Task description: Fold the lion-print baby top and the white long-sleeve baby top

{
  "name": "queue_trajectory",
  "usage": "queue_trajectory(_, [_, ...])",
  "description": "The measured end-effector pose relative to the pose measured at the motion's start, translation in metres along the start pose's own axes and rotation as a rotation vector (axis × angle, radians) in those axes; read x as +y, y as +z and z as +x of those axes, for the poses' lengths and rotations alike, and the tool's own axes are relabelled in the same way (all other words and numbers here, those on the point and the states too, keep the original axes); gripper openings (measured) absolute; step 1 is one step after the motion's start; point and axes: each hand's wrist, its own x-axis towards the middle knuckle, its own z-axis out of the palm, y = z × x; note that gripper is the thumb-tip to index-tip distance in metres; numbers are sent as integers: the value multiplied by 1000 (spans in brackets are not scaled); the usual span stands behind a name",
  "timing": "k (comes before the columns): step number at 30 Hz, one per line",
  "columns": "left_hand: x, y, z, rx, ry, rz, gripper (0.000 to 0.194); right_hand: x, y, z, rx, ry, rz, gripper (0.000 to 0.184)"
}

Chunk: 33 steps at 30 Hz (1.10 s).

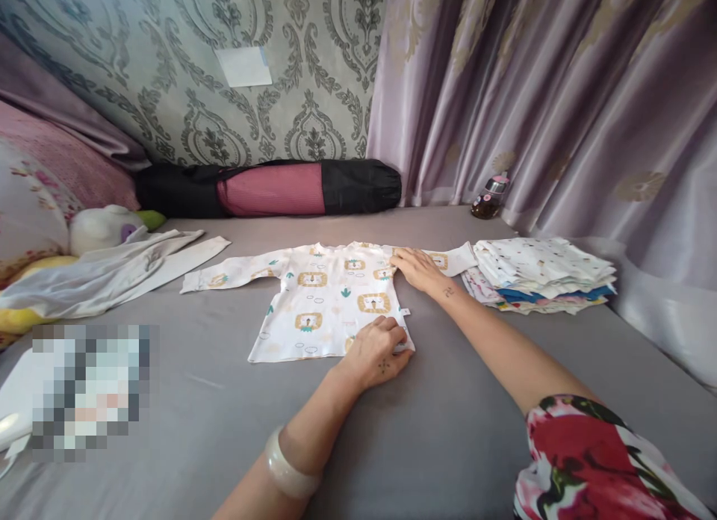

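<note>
A small white long-sleeved baby shirt with yellow lion prints lies spread flat on the grey bed sheet. My left hand rests at the shirt's lower right hem, fingers curled on the fabric edge. My right hand lies flat near the shirt's right shoulder and sleeve, fingers stretched out and pressing the cloth.
A stack of folded baby clothes sits to the right. White garments and a plush toy lie at the left by pillows. A black and pink rolled bag lies along the wall. A small bottle stands by the curtain.
</note>
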Motion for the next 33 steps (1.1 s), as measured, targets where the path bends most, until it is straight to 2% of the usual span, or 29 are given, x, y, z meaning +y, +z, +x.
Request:
queue_trajectory(4, [1,1,2,35,-24,-46,18,3,1,2,-21,20,45,34])
queue_trajectory(9, [-7,-5,3,26,-21,-211,27,-18,-7,16,-85,224,84,34])
queue_trajectory(13, [-22,-9,1,275,-174,-63,29,-49,-2,26,-31,217,153,41])
queue_trajectory(15, [-30,-8,-1,327,-279,75,33,-62,8,26,-24,225,190,51])
queue_trajectory(18, [-38,-3,-5,224,-410,198,48,-69,19,25,-114,252,217,62])
queue_trajectory(21, [-37,0,-5,146,-449,236,54,-63,16,34,-170,236,217,56])
queue_trajectory(25, [-35,-5,-3,153,-433,237,50,-53,0,68,-99,267,203,41])
queue_trajectory(29, [-49,-14,-4,185,-463,224,47,-51,2,105,-100,357,212,37])
queue_trajectory(33, [-73,-24,-11,196,-533,211,78,-47,13,130,-166,409,230,34])
